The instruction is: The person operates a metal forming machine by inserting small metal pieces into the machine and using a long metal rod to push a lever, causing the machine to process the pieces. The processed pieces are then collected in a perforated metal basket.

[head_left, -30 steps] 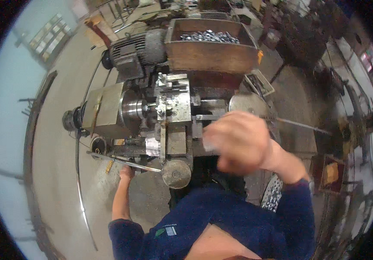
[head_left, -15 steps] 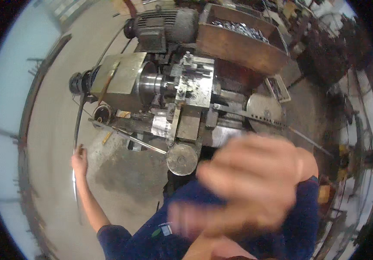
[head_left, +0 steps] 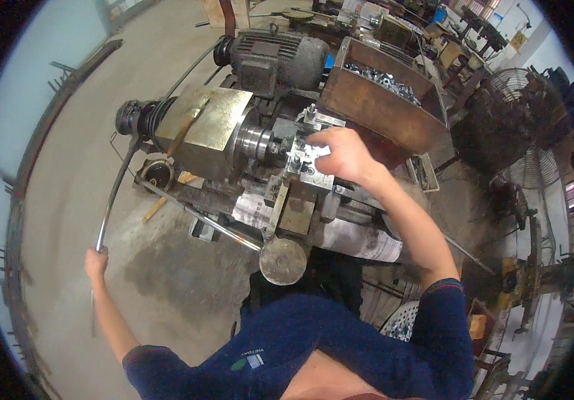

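On the left, my left hand (head_left: 96, 263) is closed round a long metal lever (head_left: 108, 223), which runs up to the headstock of a small lathe. My right hand (head_left: 344, 155) reaches over the lathe's tool slide (head_left: 324, 179), its thumb and forefinger bent toward the spindle end. Whatever sits between those fingertips is too small to make out. Just left of them is the shiny round spindle (head_left: 255, 143). A flat metal plate (head_left: 217, 120) covers the headstock, with a wooden-handled brush (head_left: 184, 133) lying on it.
Behind the lathe stand an electric motor (head_left: 277, 60) and a rusty metal box (head_left: 380, 100) of small metal parts. A round disc (head_left: 283, 261) and a slanting steel bar (head_left: 224, 230) project at the front. A large fan (head_left: 517, 100) stands at right.
My right hand has gone from close before my chest to the tool slide. My left hand has come down and closed on the lever. The view has shifted, showing more background.
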### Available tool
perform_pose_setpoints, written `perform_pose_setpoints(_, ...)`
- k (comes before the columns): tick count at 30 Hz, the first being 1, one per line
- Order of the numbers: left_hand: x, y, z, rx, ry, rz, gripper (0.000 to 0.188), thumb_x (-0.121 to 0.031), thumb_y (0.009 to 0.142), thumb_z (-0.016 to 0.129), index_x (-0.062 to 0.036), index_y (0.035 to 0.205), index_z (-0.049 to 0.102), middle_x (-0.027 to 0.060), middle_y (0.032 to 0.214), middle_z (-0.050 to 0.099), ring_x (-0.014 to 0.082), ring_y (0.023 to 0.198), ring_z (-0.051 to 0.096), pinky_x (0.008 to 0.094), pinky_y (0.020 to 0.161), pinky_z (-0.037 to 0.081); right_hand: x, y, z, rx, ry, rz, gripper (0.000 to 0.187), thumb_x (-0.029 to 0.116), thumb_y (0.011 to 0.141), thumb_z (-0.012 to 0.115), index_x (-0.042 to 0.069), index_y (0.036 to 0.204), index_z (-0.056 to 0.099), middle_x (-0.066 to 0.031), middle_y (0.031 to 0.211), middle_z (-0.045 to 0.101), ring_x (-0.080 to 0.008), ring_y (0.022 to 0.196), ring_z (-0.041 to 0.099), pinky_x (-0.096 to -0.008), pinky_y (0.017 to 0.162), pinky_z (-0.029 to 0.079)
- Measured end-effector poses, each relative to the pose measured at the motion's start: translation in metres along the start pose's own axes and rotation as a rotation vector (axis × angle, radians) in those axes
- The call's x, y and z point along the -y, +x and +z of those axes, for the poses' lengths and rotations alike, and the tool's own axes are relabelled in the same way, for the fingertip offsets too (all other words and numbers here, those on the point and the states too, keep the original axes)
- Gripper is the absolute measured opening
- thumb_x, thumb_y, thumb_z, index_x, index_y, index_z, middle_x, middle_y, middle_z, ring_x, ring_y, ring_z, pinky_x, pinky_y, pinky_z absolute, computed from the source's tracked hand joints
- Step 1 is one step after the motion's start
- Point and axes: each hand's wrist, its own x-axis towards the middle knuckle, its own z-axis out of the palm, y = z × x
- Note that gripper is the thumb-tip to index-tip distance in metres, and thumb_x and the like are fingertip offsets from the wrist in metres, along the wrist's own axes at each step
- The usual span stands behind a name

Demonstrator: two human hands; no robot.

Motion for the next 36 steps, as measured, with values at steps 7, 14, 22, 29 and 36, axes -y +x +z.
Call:
perform_pose_setpoints(7,-0.021,0.026,-0.02,0.002,0.04,-0.014,0.027,-0.027,0.073,0.054,-0.0014,0.076,0.062,0.0136,0.071,0.063,0.0319,0.069,0.061,0.0408,0.065,0.048,0.007,0.043,0.063,0.012,-0.069,0.048,0.031,0.019,0.049,0.06,0.006,0.077,0.066,-0.0163,0.074,0.061,-0.0343,0.076,0.057,-0.0389,0.071,0.047)
perform_pose_setpoints(14,-0.004,0.056,-0.011,-0.016,0.041,0.071,0.025,-0.026,0.075,0.054,-0.0029,0.078,0.062,0.0118,0.067,0.062,0.0302,0.066,0.062,0.0396,0.064,0.049,0.009,0.055,0.09,0.044,-0.059,0.157,0.022,0.018,0.047,0.059,0.003,0.062,0.065,-0.02,0.067,0.06,-0.0346,0.07,0.06,-0.0394,0.067,0.049)
perform_pose_setpoints(22,-0.024,0.006,-0.022,-0.03,0.063,-0.055,0.028,-0.029,0.07,0.057,-0.0042,0.081,0.063,0.0123,0.068,0.063,0.0276,0.067,0.062,0.0394,0.061,0.048,0.015,0.061,0.085,0.118,-0.058,0.155,0.024,0.019,0.047,0.059,0.003,0.065,0.065,-0.0186,0.07,0.062,-0.0333,0.071,0.061,-0.0369,0.07,0.049)
perform_pose_setpoints(29,-0.073,-0.115,-0.014,-0.089,-0.06,0.01,0.028,-0.028,0.065,0.06,-0.0044,0.08,0.062,0.0165,0.075,0.061,0.0342,0.071,0.06,0.041,0.067,0.046,0.013,0.057,0.083,0.128,-0.008,0.176,0.028,0.02,0.048,0.061,0.003,0.07,0.066,-0.0184,0.075,0.063,-0.032,0.074,0.062,-0.0367,0.07,0.05)
perform_pose_setpoints(36,-0.092,-0.158,-0.006,0.042,-0.35,0.152,0.024,-0.021,0.066,0.064,0.0,0.074,0.055,0.0156,0.062,0.057,0.0286,0.06,0.06,0.0364,0.058,0.046,0.013,0.047,0.059,0.113,-0.119,0.232,0.025,0.023,0.052,0.06,0.005,0.068,0.066,-0.0159,0.074,0.064,-0.0294,0.072,0.063,-0.0362,0.067,0.051)
